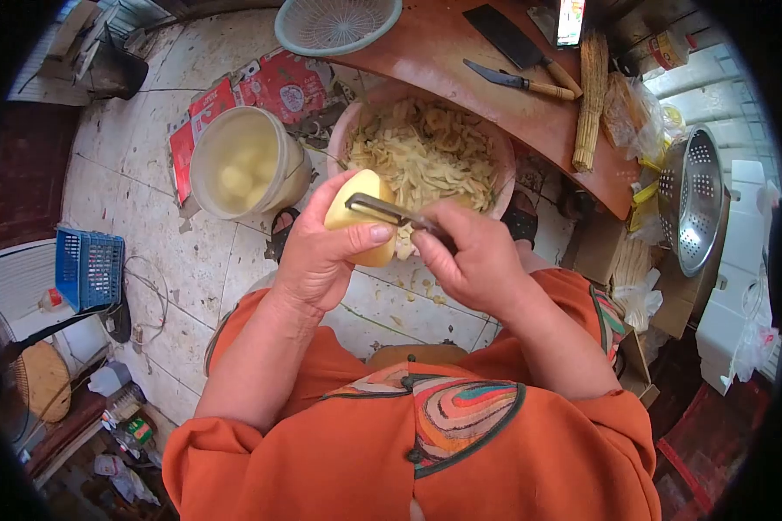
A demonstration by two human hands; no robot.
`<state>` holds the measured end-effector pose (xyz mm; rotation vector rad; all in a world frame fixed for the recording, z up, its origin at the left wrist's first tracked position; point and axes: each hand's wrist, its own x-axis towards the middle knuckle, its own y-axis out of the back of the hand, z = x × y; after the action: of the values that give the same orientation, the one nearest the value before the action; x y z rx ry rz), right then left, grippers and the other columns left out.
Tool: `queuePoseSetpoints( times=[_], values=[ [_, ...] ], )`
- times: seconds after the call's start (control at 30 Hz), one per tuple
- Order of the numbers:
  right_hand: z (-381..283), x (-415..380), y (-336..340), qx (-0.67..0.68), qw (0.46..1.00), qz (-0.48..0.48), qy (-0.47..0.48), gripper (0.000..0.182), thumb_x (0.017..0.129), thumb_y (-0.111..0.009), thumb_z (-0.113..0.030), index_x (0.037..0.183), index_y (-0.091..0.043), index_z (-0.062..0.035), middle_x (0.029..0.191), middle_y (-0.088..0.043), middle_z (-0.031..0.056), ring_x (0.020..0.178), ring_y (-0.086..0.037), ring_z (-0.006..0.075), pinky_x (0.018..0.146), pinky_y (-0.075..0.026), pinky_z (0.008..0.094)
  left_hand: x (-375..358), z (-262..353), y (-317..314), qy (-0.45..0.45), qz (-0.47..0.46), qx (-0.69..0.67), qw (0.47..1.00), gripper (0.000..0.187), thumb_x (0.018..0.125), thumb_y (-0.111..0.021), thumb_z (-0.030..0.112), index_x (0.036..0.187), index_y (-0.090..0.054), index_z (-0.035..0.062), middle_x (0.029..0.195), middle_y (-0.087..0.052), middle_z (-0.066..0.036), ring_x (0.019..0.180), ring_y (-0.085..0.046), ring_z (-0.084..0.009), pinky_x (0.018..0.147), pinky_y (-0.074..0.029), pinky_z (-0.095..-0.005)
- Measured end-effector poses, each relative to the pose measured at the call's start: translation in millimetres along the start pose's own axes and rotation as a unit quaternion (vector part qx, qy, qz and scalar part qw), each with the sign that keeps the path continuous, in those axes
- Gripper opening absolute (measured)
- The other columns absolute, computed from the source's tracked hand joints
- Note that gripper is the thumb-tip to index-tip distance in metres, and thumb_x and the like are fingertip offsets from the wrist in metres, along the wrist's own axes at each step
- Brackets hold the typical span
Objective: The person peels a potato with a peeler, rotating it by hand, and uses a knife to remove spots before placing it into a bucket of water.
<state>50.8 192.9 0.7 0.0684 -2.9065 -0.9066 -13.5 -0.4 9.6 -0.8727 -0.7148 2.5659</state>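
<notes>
My left hand (pixel 308 247) is wrapped round a pale yellow peeled potato (pixel 365 188), held upright over the near edge of a pink basin. A dark-handled peeler (pixel 378 208) lies across the potato's face, its blade end touching the surface. The peeler's handle is gripped in my right hand (pixel 469 256). Beneath and beyond both hands, the pink basin (pixel 506 165) holds a heap of peelings (pixel 434 143). To the left stands a whitish bucket (pixel 294 165) with several peeled potatoes (pixel 243 178) in cloudy liquid.
A cleaver (pixel 506 36), a small knife (pixel 500 78) and a straw whisk (pixel 591 104) lie on the reddish table (pixel 426 52). A pale plastic colander (pixel 339 48) rests at its left end. At right is a metal colander (pixel 695 200); a blue basket (pixel 89 269) stands at left.
</notes>
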Motion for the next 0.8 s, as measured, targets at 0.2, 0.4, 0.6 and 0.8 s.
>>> queuePoseSetpoints(
  times=[0.2, 0.4, 0.6, 0.8],
  values=[
    [26, 11, 0, -0.080, 0.994, 0.024, -0.065, 0.021, 0.091, -0.063, -0.022, 0.100, -0.061, -0.0036, 0.085, -0.066, 0.0197, 0.081, -0.065, 0.0393, 0.071, -0.052, 0.0469, -4, -5, 2, 0.018, -0.045, 0.019, 0.999, 0.073, 0.072, -0.078, -0.003, 0.136, -0.043, 0.0025, 0.117, -0.058, -0.008, 0.106, -0.060, -0.0204, 0.093, -0.052, -0.0354],
    [16, 17, 8, -0.020, 0.992, 0.048, -0.111, 0.021, 0.090, -0.063, -0.019, 0.099, -0.062, -0.0008, 0.083, -0.065, 0.0241, 0.079, -0.065, 0.0419, 0.071, -0.050, 0.0470, 2, -3, -1, -0.005, -0.032, -0.011, 0.999, 0.070, 0.074, -0.078, 0.002, 0.135, -0.044, 0.0017, 0.117, -0.058, -0.008, 0.108, -0.059, -0.0209, 0.097, -0.050, -0.0356],
    [-6, 0, -5, 0.024, 0.999, 0.021, 0.005, 0.020, 0.092, -0.063, -0.020, 0.105, -0.062, -0.0061, 0.088, -0.066, 0.0166, 0.081, -0.066, 0.0362, 0.069, -0.052, 0.0444, 3, -3, 5, 0.006, -0.005, -0.027, 1.000, 0.068, 0.078, -0.076, 0.003, 0.137, -0.042, 0.0011, 0.120, -0.058, -0.009, 0.111, -0.059, -0.0217, 0.100, -0.048, -0.0360],
    [0, -2, -5, -0.024, 0.999, 0.014, 0.016, 0.022, 0.092, -0.063, -0.023, 0.108, -0.063, -0.0073, 0.093, -0.068, 0.0150, 0.085, -0.067, 0.0352, 0.072, -0.053, 0.0448, 2, -11, 4, 0.014, 0.010, 0.036, 0.999, 0.072, 0.074, -0.077, 0.002, 0.137, -0.043, 0.0009, 0.117, -0.059, -0.011, 0.104, -0.062, -0.0232, 0.090, -0.053, -0.0371]
  ],
)
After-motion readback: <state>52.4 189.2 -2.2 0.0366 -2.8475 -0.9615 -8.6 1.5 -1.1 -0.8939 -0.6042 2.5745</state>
